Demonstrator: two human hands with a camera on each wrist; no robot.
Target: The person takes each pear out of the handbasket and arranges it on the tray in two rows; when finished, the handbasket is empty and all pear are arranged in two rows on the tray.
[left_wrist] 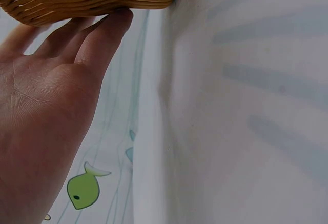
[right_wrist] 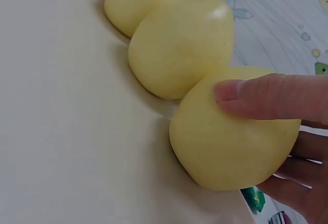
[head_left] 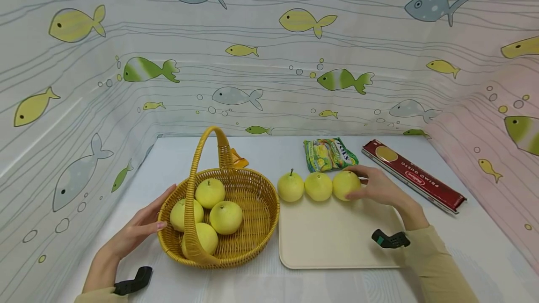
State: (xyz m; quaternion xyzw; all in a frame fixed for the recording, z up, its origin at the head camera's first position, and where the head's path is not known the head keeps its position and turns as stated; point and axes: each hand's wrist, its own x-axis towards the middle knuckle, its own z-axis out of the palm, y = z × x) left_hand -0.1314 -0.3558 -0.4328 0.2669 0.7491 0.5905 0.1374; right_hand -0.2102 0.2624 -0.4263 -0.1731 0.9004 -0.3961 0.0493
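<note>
Fruit-handling seemed the step, right hand (head_left: 375,186) pinching a pear (head_left: 343,185), straight-fingered left hand (head_left: 142,222) touching the basket (head_left: 256,228), steadiness apparently needed next.

Left arm (head_left: 101,268) comes in from lower left, angled up and inward. Left hand (head_left: 136,226): fingers extended, thumb spread off them, palm (left_wrist: 41,90) visible in the left wrist view. Right arm (head_left: 440,268), sleeved, leans up-left from lower right. Right hand (head_left: 376,187) is in a pinch grip: thumb (right_wrist: 282,97) opposes fingers (right_wrist: 302,171), partly hidden. Hands sit well apart.
</note>
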